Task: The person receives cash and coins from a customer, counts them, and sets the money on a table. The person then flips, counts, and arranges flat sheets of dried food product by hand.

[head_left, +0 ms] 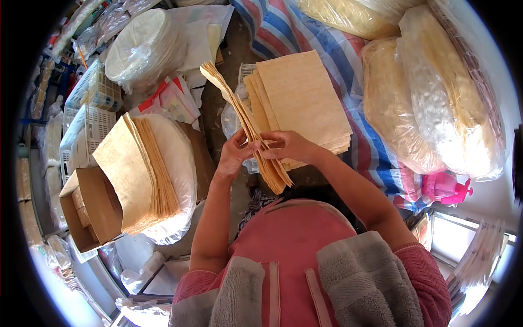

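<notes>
A bundle of thin tan sheets (239, 108) stands nearly edge-on before my body, slanting from upper left to lower right. My left hand (233, 155) grips it from the left, and my right hand (291, 147) closes on it from the right, with the thumbs near each other around its middle. The kind of sheet is unclear; they look dry, with rough edges. Just beyond my right hand lies a larger stack of similar square sheets (305, 98). Another stack of tan sheets (143, 173) leans to the left of my left hand.
Round sheets in plastic (173, 163) lie under the left stack, beside an open cardboard box (98, 210). White plastic baskets (90, 131) and a round wrapped stack (139, 49) are at upper left. Plastic-wrapped bundles (406, 103) rest on striped sheeting (340, 52), near a pink bottle (444, 188).
</notes>
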Tool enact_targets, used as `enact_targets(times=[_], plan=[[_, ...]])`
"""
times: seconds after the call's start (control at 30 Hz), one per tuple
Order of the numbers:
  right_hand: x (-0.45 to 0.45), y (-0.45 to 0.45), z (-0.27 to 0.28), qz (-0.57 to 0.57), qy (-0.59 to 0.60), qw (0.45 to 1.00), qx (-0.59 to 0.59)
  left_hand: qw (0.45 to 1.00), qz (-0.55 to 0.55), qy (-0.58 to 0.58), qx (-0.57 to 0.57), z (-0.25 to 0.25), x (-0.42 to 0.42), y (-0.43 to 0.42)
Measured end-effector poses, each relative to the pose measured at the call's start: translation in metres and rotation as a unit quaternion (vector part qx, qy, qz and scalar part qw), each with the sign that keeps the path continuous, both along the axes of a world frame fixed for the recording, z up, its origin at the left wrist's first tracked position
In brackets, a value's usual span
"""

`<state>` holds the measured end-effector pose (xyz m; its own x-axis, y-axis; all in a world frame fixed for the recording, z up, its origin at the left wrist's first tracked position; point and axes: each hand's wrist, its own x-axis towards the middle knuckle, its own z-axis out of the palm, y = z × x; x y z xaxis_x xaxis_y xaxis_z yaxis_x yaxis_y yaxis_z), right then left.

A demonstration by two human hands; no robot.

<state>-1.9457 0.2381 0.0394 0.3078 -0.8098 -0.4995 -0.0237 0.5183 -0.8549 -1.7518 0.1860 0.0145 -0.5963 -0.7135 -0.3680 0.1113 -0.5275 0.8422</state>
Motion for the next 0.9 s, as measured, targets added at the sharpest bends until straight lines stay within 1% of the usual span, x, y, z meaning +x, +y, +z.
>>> enact_targets(times=[0.17, 0.27, 0.37, 0.47, 0.57, 0.67, 0.77, 0.87, 0.9], plan=[[-0.003, -0.001, -0.001, 0.014, -0.012, 1.000, -0.017, 1.000, -0.017, -0.007, -0.005, 0.002, 0.003, -0.001], [-0.003, -0.002, 0.002, 0.017, -0.020, 1.000, 0.013, 1.000, -0.022, -0.001, -0.005, 0.003, 0.003, -0.001], [0.001, 0.000, 0.017, 0.005, -0.026, 1.000, 0.006, 1.000, -0.023, 0.006, -0.010, -0.002, 0.004, -0.002], [0.000, 0.001, 0.010, 0.042, 0.018, 0.998, -0.046, 1.000, -0.028, 0.006, -0.013, 0.001, 0.005, -0.002], [-0.003, -0.001, 0.015, 0.050, -0.004, 0.998, -0.045, 0.999, -0.034, 0.008, -0.007, 0.000, 0.006, -0.002], [-0.004, -0.001, 0.025, 0.051, -0.002, 0.999, -0.015, 1.000, -0.030, 0.005, -0.006, -0.001, 0.007, -0.002], [-0.007, -0.002, 0.008, 0.060, 0.013, 0.998, -0.032, 0.999, -0.034, 0.005, -0.008, -0.002, 0.007, -0.003], [-0.006, -0.002, 0.014, 0.061, 0.026, 0.997, -0.024, 0.999, -0.034, -0.002, -0.009, -0.002, 0.007, -0.003], [-0.005, -0.003, 0.013, 0.072, 0.075, 0.993, -0.049, 0.999, -0.035, -0.006, -0.009, -0.002, 0.007, -0.003]])
